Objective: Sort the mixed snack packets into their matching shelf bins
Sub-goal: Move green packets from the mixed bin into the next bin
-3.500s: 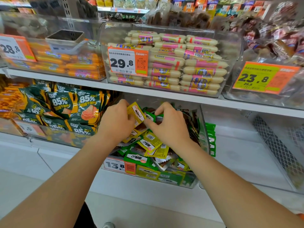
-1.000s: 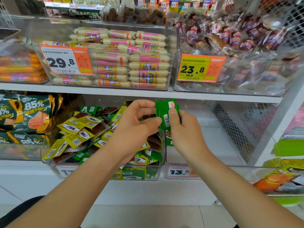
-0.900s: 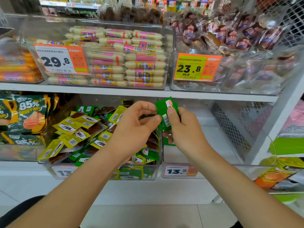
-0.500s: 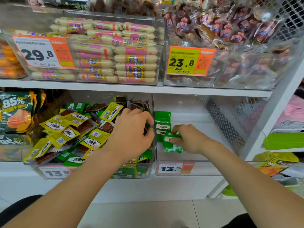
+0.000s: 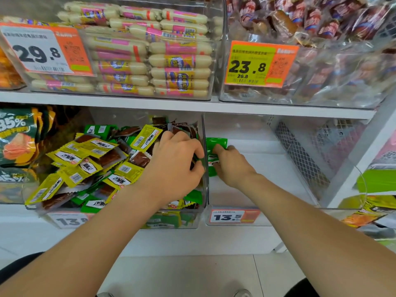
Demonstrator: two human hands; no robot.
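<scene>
A clear bin (image 5: pixel 203 133) on the lower shelf holds a jumble of yellow packets (image 5: pixel 85 166) and green packets (image 5: pixel 94 205). My left hand (image 5: pixel 177 166) reaches into its right side, and the curled fingers pinch a green packet (image 5: pixel 198 162) among the pile. Just right of the bin wall stands a second clear bin (image 5: pixel 267 168), priced 13.5. It holds only a small stack of green packets (image 5: pixel 215 143) at its left wall. My right hand (image 5: pixel 231 163) is inside that bin, fingers curled round the green stack.
The upper shelf (image 5: pixel 192 106) hangs low over both bins, carrying bins of pale sausages (image 5: pixel 180 61) and dark wrapped sausages (image 5: pixel 321 28). Green 85% bags (image 5: pixel 15 133) fill the bin at far left. A wire mesh panel (image 5: pixel 300 159) closes the right bin's far side.
Both hands held a green packet together in front of the shelf. The right hand then carried it down into the 13.5 bin, while the left hand went back into the mixed bin.
</scene>
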